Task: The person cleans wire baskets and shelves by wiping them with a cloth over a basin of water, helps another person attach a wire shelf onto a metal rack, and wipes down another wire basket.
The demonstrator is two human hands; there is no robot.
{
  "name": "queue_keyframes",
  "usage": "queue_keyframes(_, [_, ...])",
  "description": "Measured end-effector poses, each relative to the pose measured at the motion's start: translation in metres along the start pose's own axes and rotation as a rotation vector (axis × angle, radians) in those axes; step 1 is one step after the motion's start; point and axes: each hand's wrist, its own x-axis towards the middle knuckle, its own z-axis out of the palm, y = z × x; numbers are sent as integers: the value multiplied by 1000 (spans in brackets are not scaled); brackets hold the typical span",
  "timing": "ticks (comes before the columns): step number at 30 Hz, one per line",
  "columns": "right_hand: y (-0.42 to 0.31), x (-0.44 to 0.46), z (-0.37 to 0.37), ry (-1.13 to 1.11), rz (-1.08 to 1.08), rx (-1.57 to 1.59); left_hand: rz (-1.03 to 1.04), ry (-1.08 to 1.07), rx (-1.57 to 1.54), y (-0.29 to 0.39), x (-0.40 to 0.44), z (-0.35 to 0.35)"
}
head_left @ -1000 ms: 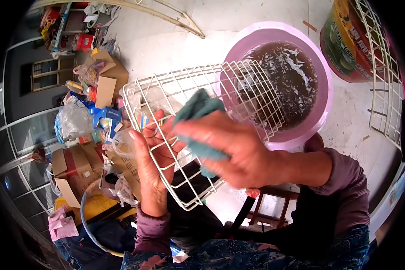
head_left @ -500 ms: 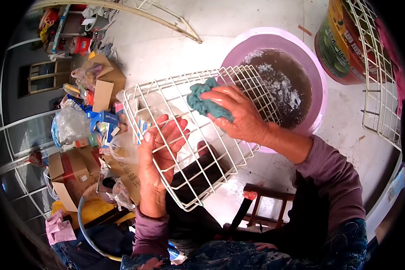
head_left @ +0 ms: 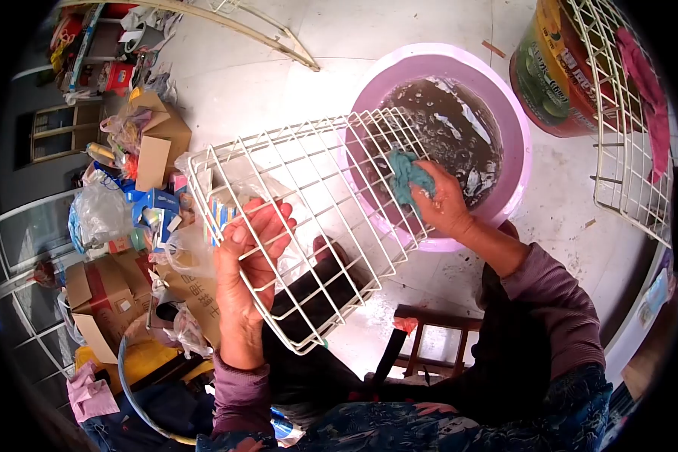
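A white wire rack (head_left: 325, 177) tilts in front of me, its far end overlapping a pink basin (head_left: 521, 151) of dark, sudsy water. My left hand (head_left: 252, 252) holds the rack by its left side, the palm up and the curled fingers behind the wires. Bunched in my right hand (head_left: 446, 202) is a wet green cloth (head_left: 410, 175). It lies against the wires at the rack's far right end, over the basin's near side. The fingertips pressing into the cloth are partly hidden.
A large printed bucket (head_left: 554, 71) stands beyond the basin, beside another wire rack (head_left: 610, 113) with a dark red cloth (head_left: 646, 94). Cardboard boxes (head_left: 109, 294) and plastic bags (head_left: 105, 211) crowd the left. A small brown wooden stool (head_left: 437, 339) is near my legs.
My right hand has slid the green cloth rightward and down along the rack to its far end. The left hand keeps its hold, and the whole view has shifted slightly.
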Motion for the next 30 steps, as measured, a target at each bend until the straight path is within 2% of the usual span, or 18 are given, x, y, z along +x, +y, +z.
queue_keyframes(2, [7,-5,-5,-25,136,111,-19,-2,-6,2,-1,1])
queue_keyframes(3, [11,-4,-1,45,119,-23,-18,-4,15,2,-1,1])
queue_keyframes(4, [8,-4,-3,56,123,-27,-22,-15,18,3,0,0])
queue_keyframes(6, [2,-3,-10,-70,386,49,-20,-20,23,2,0,-1])
queue_keyframes(11, [17,-31,-18,-51,438,-29,-2,-6,36,2,2,-3])
queue_keyframes(14, [0,-36,-22,-86,548,79,12,6,63,2,3,-1])
queue_keyframes(16, [-25,-20,-26,-144,202,194,27,15,98,2,2,3])
queue_keyframes(17, [-35,-14,-25,-148,214,194,37,23,127,2,1,6])
queue_keyframes(19, [-48,-6,-19,-180,-157,-50,42,23,113,2,2,6])
queue_keyframes(27, [14,-31,-15,-167,-166,-135,29,25,97,2,4,2])
queue_keyframes(29, [16,-32,-14,-55,-15,-47,34,41,97,1,3,-1])
queue_keyframes(30, [15,-33,-12,-57,-23,-43,38,53,96,0,3,-2])
